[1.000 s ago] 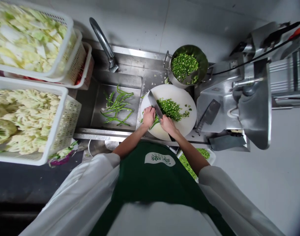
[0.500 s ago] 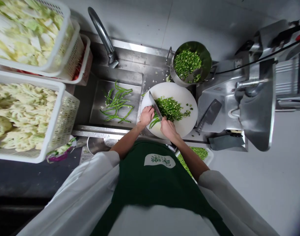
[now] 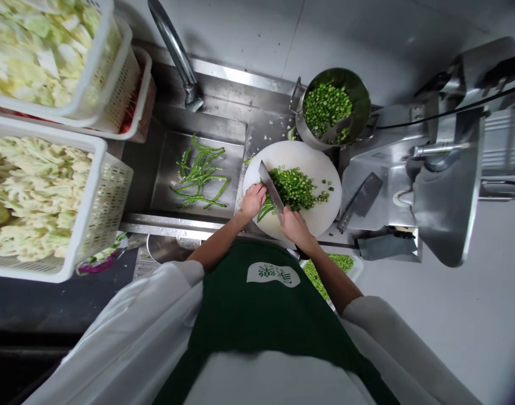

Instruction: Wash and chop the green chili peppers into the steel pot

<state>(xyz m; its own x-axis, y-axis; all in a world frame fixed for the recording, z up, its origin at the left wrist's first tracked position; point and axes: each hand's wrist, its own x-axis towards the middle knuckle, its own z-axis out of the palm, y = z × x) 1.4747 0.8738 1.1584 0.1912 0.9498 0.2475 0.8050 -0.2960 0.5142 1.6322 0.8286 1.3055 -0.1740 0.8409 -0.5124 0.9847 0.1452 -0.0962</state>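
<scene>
A round white cutting board (image 3: 320, 216) lies beside the sink, with a heap of chopped green chillies (image 3: 297, 188) on it. My right hand (image 3: 294, 223) is closed around the handle of a kitchen knife (image 3: 272, 187). The broad blade slants up and left, between my left hand and the chopped heap. With fingers curled, my left hand (image 3: 253, 201) presses on long green chillies at the board's left side; its grip hides most of them. A few whole chillies (image 3: 265, 211) show below the blade. More long green chillies (image 3: 202, 174) lie in the sink.
A metal pot (image 3: 303, 119) of chopped green pieces stands behind the board. To the right are a cleaver (image 3: 367, 194) and a slicing machine (image 3: 447, 208). A faucet (image 3: 177, 50) overhangs the sink (image 3: 158, 185). Crates of cauliflower (image 3: 86, 214) and cabbage (image 3: 101, 62) stand left.
The knife blade has tilted, showing more of its flat side, and sits slightly farther right in the picture. My left hand stays at the same part of the board. The whole view has shifted slightly.
</scene>
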